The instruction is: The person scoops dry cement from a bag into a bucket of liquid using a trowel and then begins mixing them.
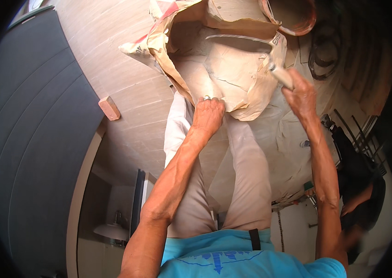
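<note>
A large brown paper sack [247, 109] gapes open in front of my legs, its torn mouth rolled outward. Pale powder seems to lie inside, though the paper's similar colour makes its extent hard to tell. My left hand [209, 113] is closed on the sack's near edge, a ring on one finger. In my right hand [300, 95] is the light handle of a trowel [242, 42], gripped at the sack's right side. The trowel's blade stretches leftward across the opening, slightly blurred.
Beyond the sack's far right is a round bucket [311, 18] with an orange rim. Black coiled cable [324, 55] lies right of it. A reddish brick [109, 108] rests on the tiled floor beside a dark grey panel [29, 139]. Another person in dark clothes [360, 185] is at the right.
</note>
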